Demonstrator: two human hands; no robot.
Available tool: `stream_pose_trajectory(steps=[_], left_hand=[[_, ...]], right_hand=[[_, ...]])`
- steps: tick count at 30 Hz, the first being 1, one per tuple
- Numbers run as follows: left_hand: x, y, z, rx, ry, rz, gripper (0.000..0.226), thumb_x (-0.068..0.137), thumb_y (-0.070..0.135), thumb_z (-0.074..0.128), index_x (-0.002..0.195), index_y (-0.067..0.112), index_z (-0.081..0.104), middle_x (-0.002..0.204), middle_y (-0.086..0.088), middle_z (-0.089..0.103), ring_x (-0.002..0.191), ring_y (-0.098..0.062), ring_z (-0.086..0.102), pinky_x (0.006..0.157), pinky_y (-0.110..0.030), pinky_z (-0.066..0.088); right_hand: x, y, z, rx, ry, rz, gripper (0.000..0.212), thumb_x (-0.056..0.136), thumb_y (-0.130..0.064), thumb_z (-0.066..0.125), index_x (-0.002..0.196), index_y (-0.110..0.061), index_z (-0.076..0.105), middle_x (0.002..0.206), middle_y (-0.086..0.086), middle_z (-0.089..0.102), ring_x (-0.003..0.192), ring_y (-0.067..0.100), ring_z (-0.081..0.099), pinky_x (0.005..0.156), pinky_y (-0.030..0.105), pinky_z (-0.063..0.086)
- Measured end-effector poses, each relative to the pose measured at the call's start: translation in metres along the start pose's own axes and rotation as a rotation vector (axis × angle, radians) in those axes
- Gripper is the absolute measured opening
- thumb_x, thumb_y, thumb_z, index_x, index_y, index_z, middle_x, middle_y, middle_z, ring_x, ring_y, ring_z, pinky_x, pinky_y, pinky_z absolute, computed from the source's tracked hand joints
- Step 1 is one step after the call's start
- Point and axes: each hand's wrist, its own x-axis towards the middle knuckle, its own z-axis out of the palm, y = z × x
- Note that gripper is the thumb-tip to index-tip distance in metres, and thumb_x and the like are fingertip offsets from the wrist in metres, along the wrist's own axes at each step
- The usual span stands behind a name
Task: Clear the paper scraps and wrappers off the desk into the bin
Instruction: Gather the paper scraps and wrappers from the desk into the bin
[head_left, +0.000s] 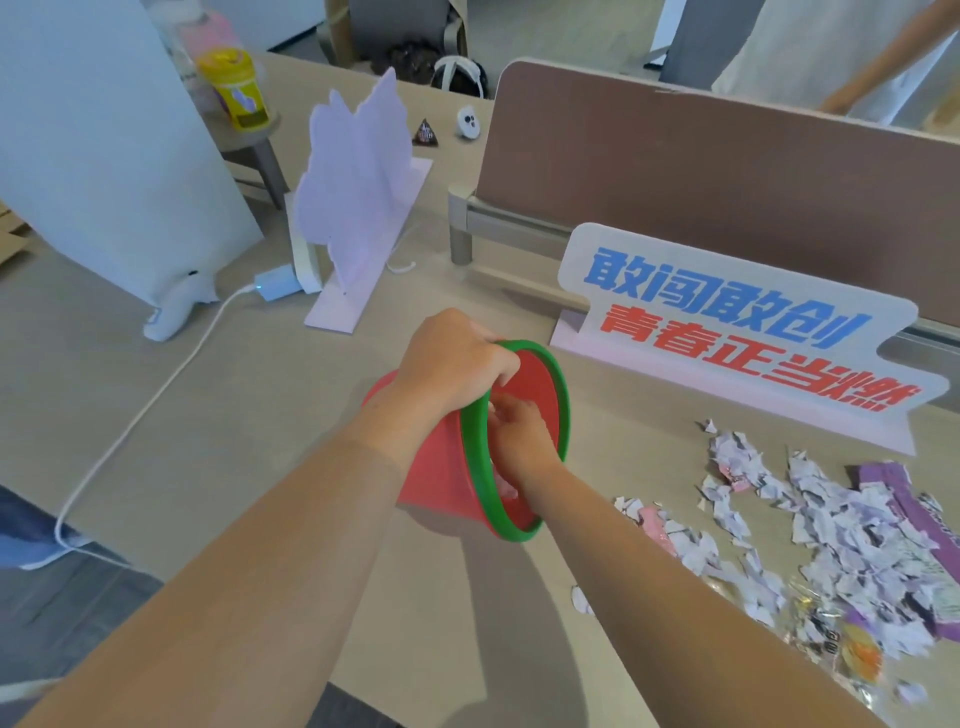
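Two hands engaged at bin (441, 467). Bin, red with green rim, held tipped on desk (218, 415) near middle, mouth turned toward scrap pile, judged for short carry. Left hand (452, 364) closed over upper rim, steadying tilt. Right hand (519, 436) reached inside mouth; fingers partly hidden by rim, hold or release not determinable. Pale scraps glimpsed inside bin, indistinct. Paper scraps (831, 530) and wrappers (852, 654) heaped toward right edge, pile cut off by frame.
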Motion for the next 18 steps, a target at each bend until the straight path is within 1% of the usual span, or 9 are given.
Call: stream_pose_trajectory(steps=[2,4,8,10,11,13,14,16,18], left_hand=[[0.001,0.000,0.000,0.014,-0.013,0.014,0.054,0.043,0.023,0.059,0.085,-0.003,0.079,0.047,-0.003,0.045,0.052,-0.017,0.037,0.054,-0.046,0.047],[0.000,0.000,0.000,0.019,-0.042,0.024,0.048,0.043,0.024,0.059,0.079,-0.002,0.078,0.042,0.001,0.043,0.048,-0.016,0.034,0.049,-0.042,0.041],[-0.002,0.003,0.002,0.052,-0.069,0.045,0.051,0.042,0.025,0.059,0.081,-0.002,0.078,0.042,0.002,0.037,0.051,-0.017,0.030,0.049,-0.041,0.038],[-0.003,0.004,0.004,0.056,-0.094,0.055,0.052,0.042,0.025,0.059,0.081,-0.004,0.077,0.047,-0.002,0.039,0.053,-0.018,0.030,0.050,-0.036,0.033],[-0.004,0.005,0.004,0.062,-0.106,0.063,0.051,0.043,0.025,0.059,0.081,-0.004,0.077,0.048,-0.003,0.039,0.053,-0.018,0.031,0.050,-0.034,0.033],[-0.006,0.006,0.004,0.079,-0.129,0.077,0.044,0.043,0.023,0.060,0.074,-0.004,0.075,0.046,-0.002,0.039,0.052,-0.019,0.032,0.051,-0.033,0.033],[-0.008,0.007,0.005,0.087,-0.138,0.083,0.038,0.044,0.022,0.060,0.067,-0.006,0.071,0.044,-0.001,0.037,0.051,-0.019,0.031,0.050,-0.033,0.032],[-0.011,0.007,0.005,0.105,-0.156,0.105,0.031,0.045,0.021,0.060,0.057,-0.007,0.059,0.040,0.002,0.034,0.049,-0.020,0.029,0.050,-0.033,0.029],[-0.012,0.005,0.005,0.126,-0.160,0.124,0.029,0.044,0.023,0.059,0.054,-0.005,0.058,0.039,0.002,0.036,0.049,-0.021,0.031,0.049,-0.033,0.029]], right_hand=[[-0.012,-0.005,-0.007,0.021,0.019,-0.038,0.033,0.080,-0.042,0.050,0.091,-0.016,0.068,0.094,0.013,0.070,0.089,0.032,0.064,0.083,0.045,0.051],[-0.023,-0.004,-0.018,0.048,0.022,-0.052,0.025,0.086,-0.034,0.056,0.100,-0.017,0.067,0.099,0.005,0.071,0.092,0.022,0.063,0.086,0.037,0.049],[-0.041,0.009,-0.031,0.020,0.053,-0.049,0.014,0.084,-0.012,0.058,0.091,-0.012,0.070,0.085,0.003,0.071,0.080,0.020,0.062,0.071,0.024,0.046],[-0.045,0.017,-0.029,-0.013,0.111,-0.024,0.020,0.079,-0.002,0.057,0.091,-0.012,0.070,0.081,-0.001,0.067,0.076,0.015,0.059,0.060,0.004,0.039],[-0.047,0.020,-0.028,-0.028,0.143,-0.006,0.020,0.079,-0.002,0.058,0.090,-0.013,0.070,0.079,-0.003,0.065,0.075,0.012,0.057,0.057,0.001,0.037],[-0.049,0.023,-0.025,-0.048,0.178,0.017,0.014,0.081,-0.008,0.062,0.089,-0.016,0.070,0.079,-0.002,0.066,0.075,0.012,0.057,0.055,0.006,0.035],[-0.049,0.025,-0.022,-0.063,0.186,0.021,0.012,0.081,-0.012,0.063,0.090,-0.017,0.070,0.083,0.000,0.069,0.077,0.014,0.059,0.060,0.014,0.037],[-0.053,0.028,-0.018,-0.149,0.188,0.006,0.017,0.081,-0.018,0.062,0.095,-0.018,0.071,0.090,0.002,0.072,0.083,0.018,0.062,0.067,0.021,0.036],[-0.059,0.032,-0.015,-0.210,0.218,-0.074,0.024,0.078,-0.019,0.060,0.100,-0.020,0.071,0.095,0.004,0.070,0.090,0.022,0.063,0.072,0.023,0.039]])
